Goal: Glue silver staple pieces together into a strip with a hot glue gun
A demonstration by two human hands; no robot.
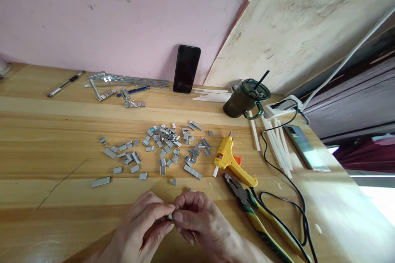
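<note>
My left hand (pixel 145 222) and my right hand (pixel 197 218) meet at the near edge of the view, fingertips pinched together. Between them is a small grey metal piece (pixel 169 216), mostly covered by the fingers. Beyond the hands lies a loose spread of short grey metal pieces (pixel 166 139), some flat and some with bent edges. A longer grey strip (pixel 101 182) rests at the left of the spread. Just past my right fingertips, another small piece (pixel 191 190) is partly hidden.
A yellow glue gun (pixel 228 160) and pliers (pixel 243 197) lie to the right, near a black cord (pixel 300 197). Behind are a dark mug (pixel 243 98), a propped phone (pixel 187 69), thin wires (pixel 138 80) and a pen (pixel 66 84). White glue sticks (pixel 277 148) lie beside another phone (pixel 305 148).
</note>
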